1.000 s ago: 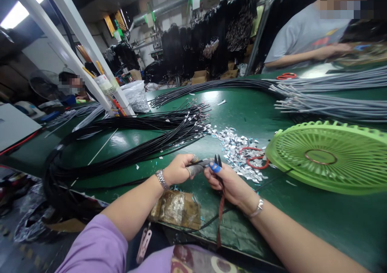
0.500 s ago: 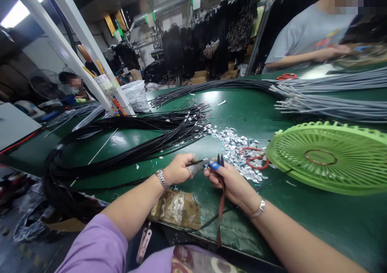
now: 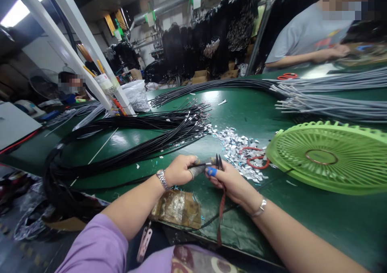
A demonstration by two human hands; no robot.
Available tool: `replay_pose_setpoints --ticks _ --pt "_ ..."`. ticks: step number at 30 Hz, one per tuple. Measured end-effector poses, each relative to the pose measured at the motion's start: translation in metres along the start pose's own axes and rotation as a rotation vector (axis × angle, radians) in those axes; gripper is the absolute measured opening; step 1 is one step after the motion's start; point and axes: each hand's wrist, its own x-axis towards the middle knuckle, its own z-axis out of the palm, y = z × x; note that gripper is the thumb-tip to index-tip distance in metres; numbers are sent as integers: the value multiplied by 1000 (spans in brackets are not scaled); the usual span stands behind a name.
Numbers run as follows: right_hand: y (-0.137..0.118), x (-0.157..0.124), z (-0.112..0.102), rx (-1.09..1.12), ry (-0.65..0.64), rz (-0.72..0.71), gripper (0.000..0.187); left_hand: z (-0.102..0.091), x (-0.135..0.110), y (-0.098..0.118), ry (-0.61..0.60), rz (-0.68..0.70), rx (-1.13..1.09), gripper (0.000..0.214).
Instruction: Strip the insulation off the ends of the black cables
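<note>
My left hand (image 3: 180, 169) is closed, pinching the end of a thin black cable (image 3: 198, 166) with taped fingertips, near the front edge of the green table (image 3: 250, 111). My right hand (image 3: 229, 180) is wrapped round small dark cutters (image 3: 218, 162) whose pointed jaws stick up right at the cable's end. A blue tape band sits on my right thumb. A red-brown strap (image 3: 221, 214) hangs down from the cutters. Behind my hands lies a big bundle of black cables (image 3: 145, 138) with metal-tipped ends.
A pile of silvery scraps (image 3: 236, 148) with red rubber bands (image 3: 255, 160) lies just beyond my hands. A green fan grille (image 3: 329, 156) lies to the right, grey cables (image 3: 332, 99) behind it. A taped cardboard piece (image 3: 177, 208) sits at the table edge. Another person (image 3: 305, 39) works far right.
My hands have shifted very slightly; the cutters' jaws have moved closer to the cable end held in my left fingers. Everything else stays put.
</note>
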Motion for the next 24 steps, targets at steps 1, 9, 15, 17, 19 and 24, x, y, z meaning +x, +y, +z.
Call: replay_pose_setpoints --ticks 1,9,15,17,19,24 --pt "0 0 1 -56 23 -29 36 0 0 -1 -8 -15 -17 21" --pt "-3 -1 -3 -299 41 -234 35 0 1 -2 7 -139 -195 19" --pt "-4 -1 -2 -359 86 -241 36 1 0 0 -23 -122 -204 21" --pt "-4 0 -1 -191 9 -101 41 0 0 0 -46 -105 -214 23" --pt "-4 1 -1 -36 -43 3 43 -1 0 1 -57 -89 -225 27" --pt "-4 2 -5 27 -82 -16 47 -2 0 1 -48 -135 -318 37"
